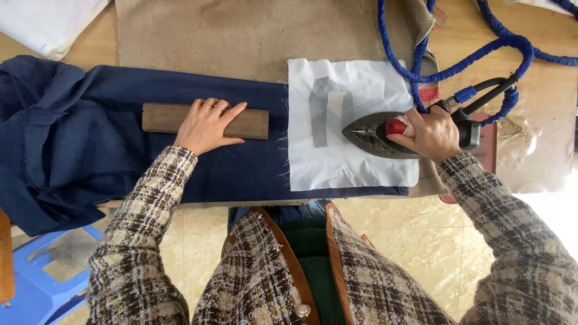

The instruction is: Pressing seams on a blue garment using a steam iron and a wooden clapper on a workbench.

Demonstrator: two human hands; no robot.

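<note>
My left hand (206, 125) lies flat, fingers together, on a brown wooden block (250, 124) that rests on dark blue fabric (120, 162) spread across the table. My right hand (428, 133) grips the red-and-black handle of a dark steam iron (368, 135). The iron's pointed tip faces left and sits on a white pressing cloth (355, 96), through which a grey shape shows. The white cloth covers the right end of the blue fabric.
A blue cloth-wrapped cord (457, 66) loops from the iron toward the table's far right. A tan padded mat (253, 36) covers the table. White fabric (48, 24) lies at the far left corner. A blue plastic stool (36, 283) stands on the tiled floor below left.
</note>
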